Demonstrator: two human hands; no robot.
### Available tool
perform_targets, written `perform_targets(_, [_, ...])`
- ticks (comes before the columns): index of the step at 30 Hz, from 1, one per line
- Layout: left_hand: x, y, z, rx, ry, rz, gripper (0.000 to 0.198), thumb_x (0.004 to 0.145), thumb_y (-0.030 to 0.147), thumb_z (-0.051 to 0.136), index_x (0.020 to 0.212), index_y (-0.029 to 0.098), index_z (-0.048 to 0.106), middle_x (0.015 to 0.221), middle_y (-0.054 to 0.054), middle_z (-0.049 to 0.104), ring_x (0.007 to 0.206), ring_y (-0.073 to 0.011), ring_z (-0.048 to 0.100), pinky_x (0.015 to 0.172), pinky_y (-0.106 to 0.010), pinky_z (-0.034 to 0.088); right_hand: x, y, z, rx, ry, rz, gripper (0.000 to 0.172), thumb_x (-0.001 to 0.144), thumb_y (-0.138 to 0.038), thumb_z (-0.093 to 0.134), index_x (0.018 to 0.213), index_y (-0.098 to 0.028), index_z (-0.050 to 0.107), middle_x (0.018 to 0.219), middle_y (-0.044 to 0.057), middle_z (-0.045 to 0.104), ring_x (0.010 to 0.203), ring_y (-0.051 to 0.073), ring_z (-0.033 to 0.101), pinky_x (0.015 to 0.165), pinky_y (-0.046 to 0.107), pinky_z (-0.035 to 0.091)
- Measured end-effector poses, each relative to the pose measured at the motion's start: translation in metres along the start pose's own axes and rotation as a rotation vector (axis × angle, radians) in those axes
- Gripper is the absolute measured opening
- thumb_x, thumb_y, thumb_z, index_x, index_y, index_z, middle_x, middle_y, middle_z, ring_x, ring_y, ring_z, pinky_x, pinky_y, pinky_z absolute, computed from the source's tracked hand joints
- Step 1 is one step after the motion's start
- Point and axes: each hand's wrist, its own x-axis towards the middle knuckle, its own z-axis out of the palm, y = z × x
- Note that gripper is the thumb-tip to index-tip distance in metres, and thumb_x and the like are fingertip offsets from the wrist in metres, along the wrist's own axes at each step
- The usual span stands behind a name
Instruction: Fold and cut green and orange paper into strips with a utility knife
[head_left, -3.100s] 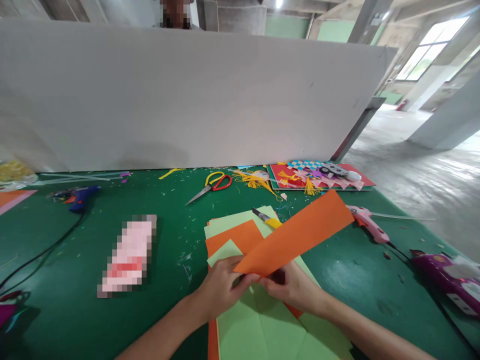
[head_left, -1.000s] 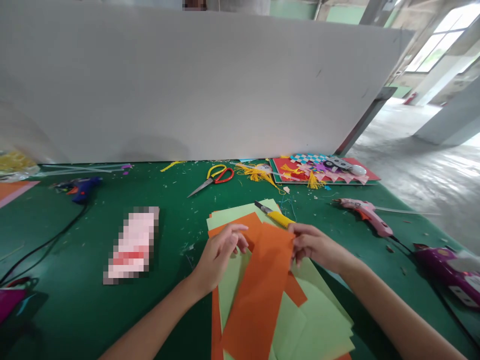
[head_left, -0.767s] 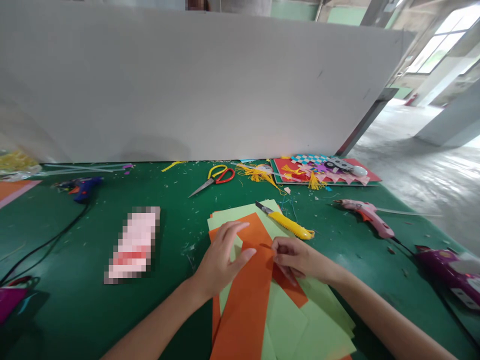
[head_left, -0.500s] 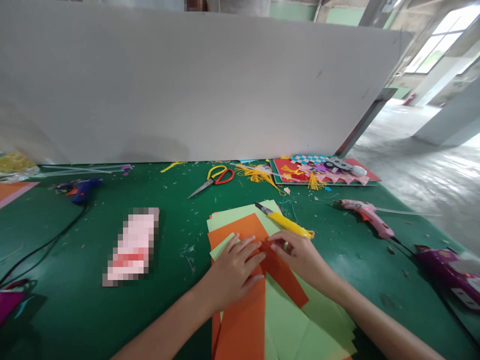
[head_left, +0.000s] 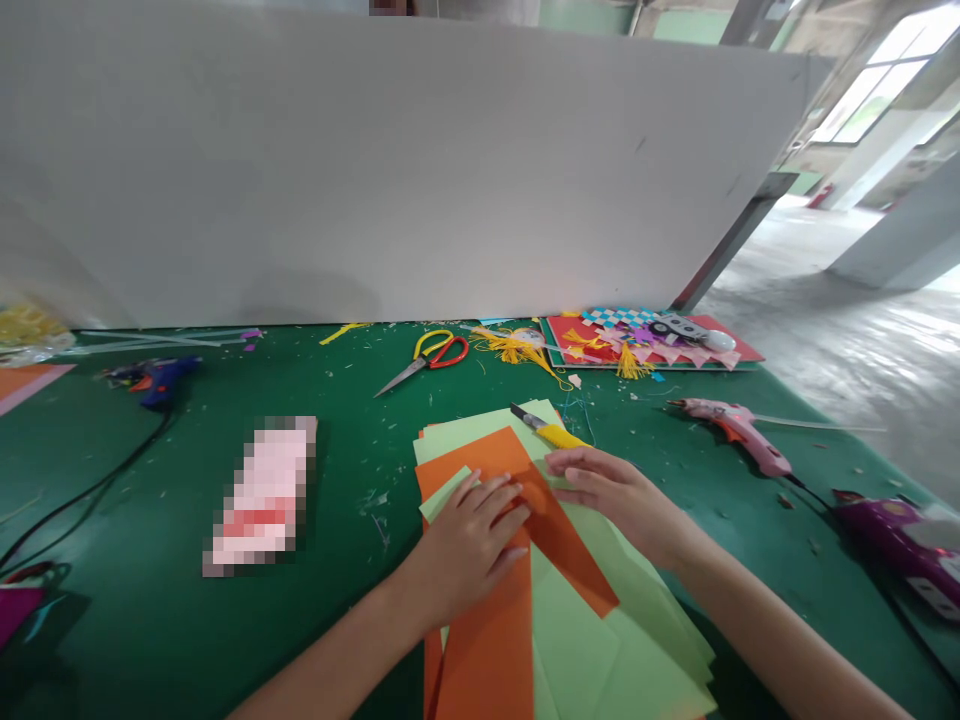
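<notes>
My left hand [head_left: 476, 535] lies with fingers spread on the orange paper [head_left: 491, 640], pressing it against the stack. Beneath it, several light green sheets [head_left: 645, 640] fan out toward me. An orange flap [head_left: 570, 555] slants down to the right across the green. Just right of that flap my right hand [head_left: 611, 495] hovers or rests lightly with its fingers apart and nothing in them; contact with the paper is unclear. A utility knife [head_left: 559, 436] with a yellow handle lies on the stack beyond the right hand, which hides its rear end.
Scissors [head_left: 427, 362] lie behind the stack, near yellow tassels [head_left: 517, 347]. A pink glue gun [head_left: 739, 432] and a purple device [head_left: 896, 540] are at right. A blue glue gun [head_left: 166, 382] sits at left, near a pixelated pink item [head_left: 262, 495]. A white panel [head_left: 375, 180] stands behind.
My right hand has come away from the orange paper's folded edge and moved slightly right, its fingers opening out and covering the knife's rear. My left hand stays in place.
</notes>
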Motion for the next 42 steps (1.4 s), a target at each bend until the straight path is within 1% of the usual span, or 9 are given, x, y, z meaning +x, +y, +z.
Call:
perform_targets(6, [0.0,0.0,0.0,0.02,0.007,-0.005,0.039,0.096,0.034,0.04,0.132,0.021,0.048,0.138,-0.008,0.05,0.13,-0.0247,0.042,0.11,-0.051,0.031,0.002,-0.004,0.006,0.117,0.034,0.047,0.027,0.072,-0.04,0.074,0.09,-0.021,0.07,0.107,0.008,0.066,0.106,0.024,0.058,0.094,0.039,0.047])
perform_targets(9, [0.0,0.0,-0.001,0.021,0.015,-0.008,0.04,0.096,0.034,0.04,0.133,0.021,0.046,0.137,-0.008,0.051,0.128,-0.025,0.043,0.109,-0.05,0.032,0.002,-0.006,0.008,0.093,0.046,0.042,0.025,0.074,-0.039,0.071,0.092,-0.023,0.07,0.105,0.006,0.067,0.098,0.021,0.062,0.085,0.034,0.05])
perform_targets(13, [0.0,-0.002,0.002,0.035,0.019,0.004,0.04,0.095,0.032,0.042,0.132,0.02,0.047,0.135,-0.009,0.052,0.128,-0.0265,0.044,0.109,-0.052,0.032,0.001,0.0,0.008,-0.258,-0.037,-0.063,0.022,0.08,-0.036,0.064,0.098,-0.024,0.07,0.09,0.004,0.07,0.075,0.017,0.064,0.063,0.028,0.051])
perform_targets(18, [0.0,-0.001,0.001,0.063,0.041,0.02,0.043,0.095,0.034,0.042,0.134,0.017,0.045,0.135,-0.01,0.052,0.127,-0.0274,0.044,0.109,-0.053,0.03,0.001,0.013,0.013,-0.656,-0.1,-0.234,0.02,0.084,-0.023,0.054,0.093,-0.023,0.072,0.09,0.003,0.073,0.081,0.02,0.066,0.073,0.031,0.052])
perform_targets(25, [0.002,-0.015,-0.003,0.117,0.009,-0.069,0.043,0.095,0.037,0.041,0.134,0.018,0.045,0.141,-0.013,0.045,0.133,-0.0276,0.037,0.109,-0.05,0.031,0.003,0.009,0.006,-0.782,0.284,-0.457,0.02,0.085,-0.023,0.054,0.086,-0.021,0.074,0.084,0.002,0.075,0.072,0.018,0.069,0.067,0.029,0.055])
perform_targets(33, [0.001,-0.027,-0.003,0.087,0.004,-0.178,0.045,0.096,0.038,0.039,0.135,0.016,0.042,0.143,-0.015,0.043,0.134,-0.028,0.036,0.107,-0.047,0.035,-0.003,-0.001,-0.011,-0.84,0.675,-0.8,0.024,0.085,-0.021,0.06,0.106,-0.023,0.071,0.101,0.004,0.074,0.077,0.018,0.071,0.069,0.027,0.057])
perform_targets(37, [0.002,-0.024,-0.004,0.078,0.001,-0.19,0.043,0.095,0.039,0.04,0.132,0.016,0.046,0.141,-0.015,0.045,0.133,-0.0289,0.037,0.106,-0.047,0.036,-0.005,0.001,-0.013,-0.831,0.852,-0.863,0.039,0.082,-0.023,0.064,0.121,-0.027,0.062,0.101,0.004,0.074,0.07,0.018,0.07,0.063,0.029,0.056])
perform_targets(40, [0.003,-0.024,-0.006,0.062,0.008,-0.188,0.043,0.095,0.038,0.041,0.132,0.017,0.045,0.139,-0.014,0.046,0.132,-0.0285,0.038,0.107,-0.047,0.035,-0.005,0.001,-0.015,-0.686,0.946,-0.857,0.053,0.08,-0.026,0.067,0.132,-0.025,0.053,0.092,0.004,0.075,0.07,0.02,0.069,0.068,0.034,0.056])
perform_targets(42, [0.003,-0.024,-0.006,0.04,0.02,-0.192,0.04,0.095,0.036,0.042,0.13,0.017,0.046,0.137,-0.013,0.048,0.131,-0.0281,0.04,0.107,-0.047,0.035,-0.005,-0.002,-0.018,-0.569,0.985,-0.846,0.051,0.08,-0.029,0.067,0.129,-0.022,0.056,0.09,0.005,0.074,0.074,0.021,0.068,0.072,0.037,0.055])
